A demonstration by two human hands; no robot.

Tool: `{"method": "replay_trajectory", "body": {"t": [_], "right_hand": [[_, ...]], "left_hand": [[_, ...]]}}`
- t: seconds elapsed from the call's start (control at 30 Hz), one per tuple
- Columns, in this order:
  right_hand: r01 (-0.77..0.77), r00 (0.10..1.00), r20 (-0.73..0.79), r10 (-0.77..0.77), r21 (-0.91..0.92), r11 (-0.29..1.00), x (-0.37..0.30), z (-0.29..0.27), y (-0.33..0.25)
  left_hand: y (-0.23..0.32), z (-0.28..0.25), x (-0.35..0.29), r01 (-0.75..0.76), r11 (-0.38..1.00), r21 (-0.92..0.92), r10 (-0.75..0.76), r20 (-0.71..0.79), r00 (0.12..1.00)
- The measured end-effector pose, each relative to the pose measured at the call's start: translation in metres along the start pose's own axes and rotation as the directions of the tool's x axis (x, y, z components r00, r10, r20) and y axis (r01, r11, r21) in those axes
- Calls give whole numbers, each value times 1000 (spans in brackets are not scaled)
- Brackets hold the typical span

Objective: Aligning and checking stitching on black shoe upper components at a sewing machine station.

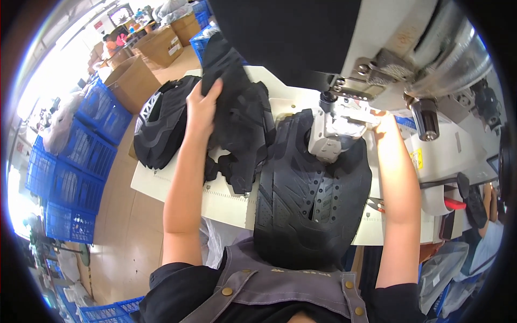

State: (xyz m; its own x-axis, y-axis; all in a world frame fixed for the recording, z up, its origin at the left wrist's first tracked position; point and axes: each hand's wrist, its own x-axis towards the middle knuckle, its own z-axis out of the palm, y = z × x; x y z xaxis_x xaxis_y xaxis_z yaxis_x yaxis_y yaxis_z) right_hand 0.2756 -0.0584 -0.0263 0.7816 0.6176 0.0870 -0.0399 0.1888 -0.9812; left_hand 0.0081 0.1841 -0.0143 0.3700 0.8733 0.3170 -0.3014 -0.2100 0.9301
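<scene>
Left hand gripping black fabric piece, lifted over white worktable. Right hand up beside sewing machine head (fingers hidden behind it). Ribbed black padded panel flat under machine, hanging over table's near edge. Stack of similar panels at left; blue crates on floor.

A matt black ribbed foam panel is seen at centre; glossy metal sewing-machine head upper right; blue plastic crates left.
</scene>
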Motion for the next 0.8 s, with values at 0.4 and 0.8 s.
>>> {"method": "replay_trajectory", "body": {"t": [0.4, 0.8], "right_hand": [[275, 947, 194, -257, -902, 334, -150, -29, 14], [231, 946, 87, -312, -855, 465, -165, -23, 23]], "left_hand": [[-7, -53, -76, -178, -118, 977, 276, 204, 939], [0, 38, -148, -197, 567, 800, -279, 412, 867]]}}
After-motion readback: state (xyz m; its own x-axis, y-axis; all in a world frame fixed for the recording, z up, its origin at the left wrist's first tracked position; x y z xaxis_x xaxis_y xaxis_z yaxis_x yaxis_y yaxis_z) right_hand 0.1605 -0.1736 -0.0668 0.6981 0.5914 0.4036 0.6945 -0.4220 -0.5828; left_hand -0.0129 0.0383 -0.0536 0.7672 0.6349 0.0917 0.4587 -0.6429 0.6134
